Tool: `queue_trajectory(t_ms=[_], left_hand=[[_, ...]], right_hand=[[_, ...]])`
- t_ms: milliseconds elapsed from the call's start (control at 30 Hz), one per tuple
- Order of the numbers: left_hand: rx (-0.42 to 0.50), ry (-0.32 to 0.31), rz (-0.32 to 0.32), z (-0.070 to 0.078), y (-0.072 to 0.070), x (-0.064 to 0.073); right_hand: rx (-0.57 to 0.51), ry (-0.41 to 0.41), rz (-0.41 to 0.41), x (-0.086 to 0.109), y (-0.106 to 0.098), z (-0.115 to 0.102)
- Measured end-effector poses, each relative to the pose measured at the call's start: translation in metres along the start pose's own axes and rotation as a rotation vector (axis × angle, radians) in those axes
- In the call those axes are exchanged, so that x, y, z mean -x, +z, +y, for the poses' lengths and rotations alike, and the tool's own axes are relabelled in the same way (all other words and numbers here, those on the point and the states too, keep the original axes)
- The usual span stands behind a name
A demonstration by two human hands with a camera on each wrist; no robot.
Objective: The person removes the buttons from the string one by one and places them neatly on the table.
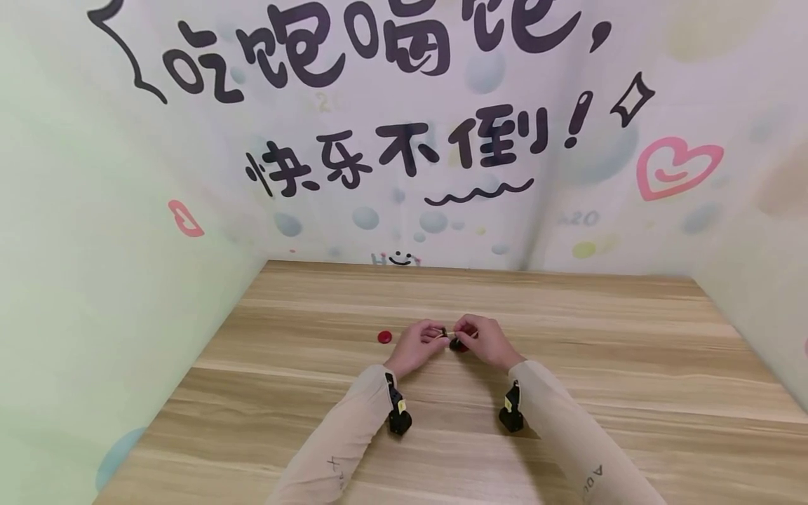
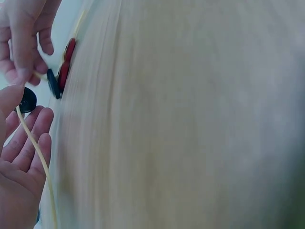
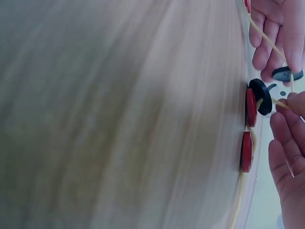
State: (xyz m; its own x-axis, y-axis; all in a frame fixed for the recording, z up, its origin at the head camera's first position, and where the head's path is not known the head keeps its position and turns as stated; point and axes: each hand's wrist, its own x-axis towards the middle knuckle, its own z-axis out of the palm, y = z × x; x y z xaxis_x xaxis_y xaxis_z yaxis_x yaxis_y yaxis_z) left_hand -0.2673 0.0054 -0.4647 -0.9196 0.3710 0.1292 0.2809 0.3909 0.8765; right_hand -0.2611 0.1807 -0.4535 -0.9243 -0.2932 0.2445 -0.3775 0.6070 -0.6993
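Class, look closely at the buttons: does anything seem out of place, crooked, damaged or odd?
Nothing is visibly spilled or broken. One red button lies apart on the table, left of the left hand, away from the other red buttons. Beside those, a black button stands tilted while they lie flat.
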Motion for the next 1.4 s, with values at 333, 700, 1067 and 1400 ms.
queue_trajectory(t_ms=[333,700,1067,1400], left_hand=[[-0.010,0.021,0.005,-0.010,-0.022,0.002],[-0.005,0.001,0.047,-0.023,-0.043,0.006],[-0.070,0.003,0.099,-0.033,-0.064,0.011],[-0.103,-0.091,0.140,-0.041,-0.087,0.021]], right_hand=[[0.006,0.022,-0.007,0.003,-0.002,0.003],[0.012,0.062,-0.018,0.006,-0.004,0.006],[0.030,0.068,-0.037,0.006,-0.004,0.008],[0.018,0.102,-0.054,0.004,-0.005,0.006]])
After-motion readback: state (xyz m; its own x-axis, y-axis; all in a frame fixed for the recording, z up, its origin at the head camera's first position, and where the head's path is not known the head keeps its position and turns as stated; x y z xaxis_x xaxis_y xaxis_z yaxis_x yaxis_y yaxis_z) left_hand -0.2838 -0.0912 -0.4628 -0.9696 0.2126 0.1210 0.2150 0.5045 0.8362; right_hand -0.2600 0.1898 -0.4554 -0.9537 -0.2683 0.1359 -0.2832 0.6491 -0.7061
